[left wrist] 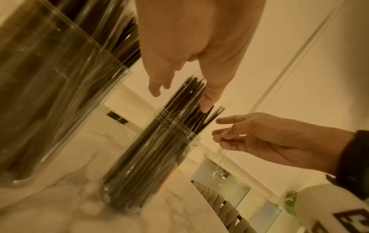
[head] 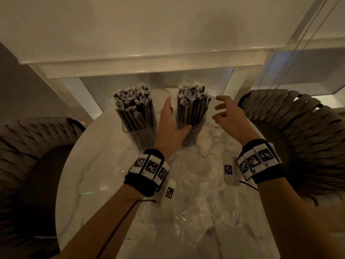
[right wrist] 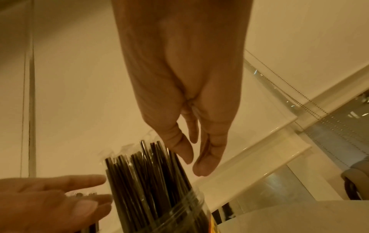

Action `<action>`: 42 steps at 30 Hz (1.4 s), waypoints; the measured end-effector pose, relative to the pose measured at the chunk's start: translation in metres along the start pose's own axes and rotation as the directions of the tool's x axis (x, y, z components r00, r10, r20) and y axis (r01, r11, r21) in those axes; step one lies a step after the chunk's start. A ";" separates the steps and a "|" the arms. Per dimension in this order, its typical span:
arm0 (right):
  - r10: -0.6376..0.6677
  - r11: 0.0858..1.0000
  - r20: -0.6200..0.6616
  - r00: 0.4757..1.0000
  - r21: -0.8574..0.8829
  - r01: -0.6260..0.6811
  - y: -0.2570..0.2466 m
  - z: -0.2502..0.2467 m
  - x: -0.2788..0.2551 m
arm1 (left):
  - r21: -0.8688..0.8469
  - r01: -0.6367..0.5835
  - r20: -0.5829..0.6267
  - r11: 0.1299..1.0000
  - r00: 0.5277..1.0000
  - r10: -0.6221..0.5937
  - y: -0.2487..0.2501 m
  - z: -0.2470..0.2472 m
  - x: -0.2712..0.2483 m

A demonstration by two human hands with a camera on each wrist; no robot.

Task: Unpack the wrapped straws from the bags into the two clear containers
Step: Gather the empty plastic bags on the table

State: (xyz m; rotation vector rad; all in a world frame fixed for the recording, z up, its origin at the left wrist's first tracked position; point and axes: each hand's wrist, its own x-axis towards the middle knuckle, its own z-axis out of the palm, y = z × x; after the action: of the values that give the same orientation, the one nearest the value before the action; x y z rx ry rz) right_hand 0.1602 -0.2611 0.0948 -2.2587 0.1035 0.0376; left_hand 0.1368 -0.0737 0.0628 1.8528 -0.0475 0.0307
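Two clear containers stand at the back of the marble table [head: 89,165]. The left container [head: 141,135] [left wrist: 49,94] is packed with dark wrapped straws [head: 134,105]. The right container [head: 194,135] [left wrist: 139,181] [right wrist: 179,209] holds another upright bunch of straws [head: 192,103] [left wrist: 169,141] [right wrist: 147,173]. My left hand [head: 175,114] [left wrist: 179,97] lies flat against that bunch's left side, fingers straight, thumb touching the straws near the rim. My right hand [head: 218,109] [right wrist: 194,165] hovers just right of the bunch, fingers loosely bent, holding nothing.
Crumpled clear plastic bags [head: 196,202] cover the table's near middle, between my forearms. A woven chair [head: 28,146] stands at the left and another chair [head: 308,128] at the right. A white sill and a blind's cords [head: 306,43] lie beyond the containers.
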 end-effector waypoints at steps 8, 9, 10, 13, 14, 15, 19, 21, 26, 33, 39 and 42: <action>0.440 0.836 0.355 0.824 -0.496 -0.233 0.072 0.034 -0.078 | 0.286 -0.038 0.052 0.958 0.998 0.024 -0.014 -0.009 -0.066; 0.462 0.836 0.343 0.818 -0.476 -0.272 0.076 0.040 -0.088 | 0.308 -0.025 0.100 0.951 0.995 -0.006 -0.020 -0.008 -0.073; 0.447 0.857 0.312 0.839 -0.418 -0.301 0.079 0.042 -0.096 | 0.326 -0.001 0.149 0.945 0.988 -0.051 -0.023 -0.006 -0.079; 0.295 0.929 0.207 0.933 -0.292 -0.229 0.056 0.020 -0.116 | 0.467 0.034 0.307 0.884 0.931 -0.198 -0.024 -0.002 -0.095; 0.213 0.958 0.177 0.961 -0.232 -0.169 0.043 0.006 -0.123 | 0.536 0.034 0.345 0.844 0.903 -0.255 -0.022 -0.001 -0.099; 0.125 0.983 0.153 0.980 -0.154 -0.101 0.025 -0.008 -0.131 | 0.556 0.037 0.371 0.831 0.883 -0.288 -0.019 0.000 -0.101; -0.192 0.971 -0.006 0.981 0.147 0.191 -0.035 -0.038 -0.161 | 0.068 0.167 0.401 0.984 0.898 -0.180 0.005 -0.005 -0.105; -0.207 0.954 -0.120 0.971 0.196 0.227 -0.049 -0.034 -0.166 | -0.047 0.096 0.312 0.994 0.947 -0.076 0.023 -0.025 -0.105; -0.091 0.935 -0.206 0.974 0.319 0.154 -0.077 0.003 -0.167 | 0.129 -0.092 0.117 0.987 0.990 0.077 0.059 -0.115 -0.104; 0.125 0.992 0.097 0.987 -0.008 -0.124 -0.092 0.119 -0.145 | 0.620 0.130 -0.149 0.774 0.988 -0.047 -0.029 -0.206 -0.109; 0.539 0.826 0.406 0.738 -0.080 -0.558 -0.063 0.190 -0.163 | 0.446 0.586 -0.148 0.676 0.793 -0.591 -0.094 -0.195 -0.153; 0.540 0.776 0.492 0.683 0.024 -0.630 -0.059 0.222 -0.179 | 0.413 0.719 -0.032 0.559 0.625 -0.780 -0.109 -0.186 -0.165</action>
State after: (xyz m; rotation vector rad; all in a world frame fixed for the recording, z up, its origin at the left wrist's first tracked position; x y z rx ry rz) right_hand -0.0110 -0.0412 0.0095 -1.8702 0.5568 0.8775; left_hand -0.0223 0.1384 0.0028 2.1287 0.7134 -0.7733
